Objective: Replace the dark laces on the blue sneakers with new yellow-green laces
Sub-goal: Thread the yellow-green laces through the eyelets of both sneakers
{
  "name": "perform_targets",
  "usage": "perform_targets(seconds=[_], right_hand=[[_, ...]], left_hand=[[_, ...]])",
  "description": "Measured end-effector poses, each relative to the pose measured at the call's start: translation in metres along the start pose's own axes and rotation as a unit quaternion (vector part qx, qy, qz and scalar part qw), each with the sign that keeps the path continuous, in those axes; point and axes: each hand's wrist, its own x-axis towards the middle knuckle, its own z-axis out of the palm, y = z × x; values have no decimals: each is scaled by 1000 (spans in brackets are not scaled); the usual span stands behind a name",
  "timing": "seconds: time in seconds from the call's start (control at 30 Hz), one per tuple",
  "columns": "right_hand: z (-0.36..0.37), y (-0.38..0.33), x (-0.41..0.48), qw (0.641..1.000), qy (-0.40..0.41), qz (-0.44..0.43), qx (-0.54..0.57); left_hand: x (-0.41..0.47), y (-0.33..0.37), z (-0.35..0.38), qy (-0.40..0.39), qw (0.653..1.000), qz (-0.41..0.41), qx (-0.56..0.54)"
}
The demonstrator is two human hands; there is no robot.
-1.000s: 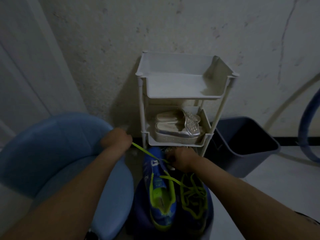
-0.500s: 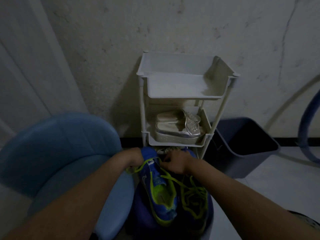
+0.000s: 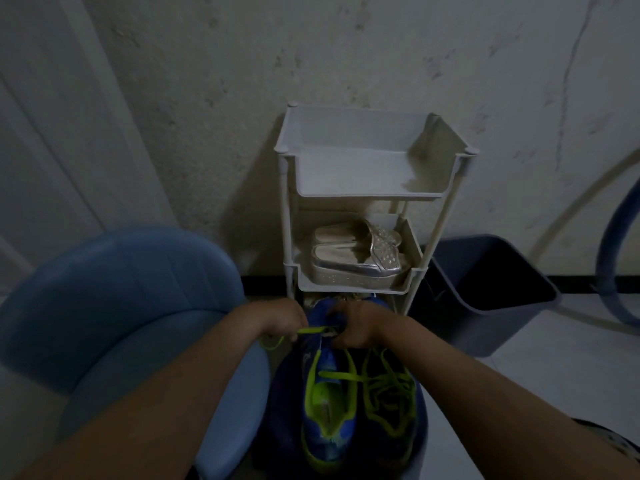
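The blue sneakers lie side by side, toes pointing away from the person, on a dark blue support at bottom centre, just in front of the white rack. Both show yellow-green lacing; the shoe on the person's left is the work piece. A free run of yellow-green lace leaves its front eyelets and passes to the left hand, which pinches it with curled fingers. The right hand is curled over the toe end; whether it clamps lace or upper cannot be told. Recommended procedure: steady the shoe with the right hand, draw the lace sideways until flat and untwisted, equalise both ends, then cross to the next eyelet pair. Keep the slack off the blue chair alongside.
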Motion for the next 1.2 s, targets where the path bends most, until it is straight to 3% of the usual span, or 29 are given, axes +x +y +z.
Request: perform_targets(seconds=[0.13, 0.27, 0.4, 0.5, 0.63, 0.77, 0.87, 1.0, 1.2], right_hand=[[-3, 2, -2, 1000, -5, 0, -10], [-4, 5, -6, 1000, -1, 3, -20], [-1, 6, -3, 1000, 7, 2, -3], [-7, 5, -4, 999, 19, 3, 43], [-26, 7, -11, 980, 67, 3, 188], [-48, 3, -26, 923, 88, -11, 373], [-63, -3, -40, 859, 105, -65, 496], [-78, -17, -62, 824, 95, -125, 544], [-84, -23, -76, 836, 151, -104, 516]], left_hand=[[-6, 2, -10, 72, 997, -6, 7], [-14, -21, -22, 86, 984, -105, 115], [-8, -47, -29, 110, 980, -143, 89], [-16, -41, -31, 135, 981, -113, 81], [-30, -27, -36, 174, 981, -81, 38], [-42, -13, -40, 269, 961, -18, -53], [-46, 3, -35, 260, 939, 93, -205], [-56, 38, -21, 177, 919, 199, -289], [-58, 66, -19, 270, 923, 183, -204]])
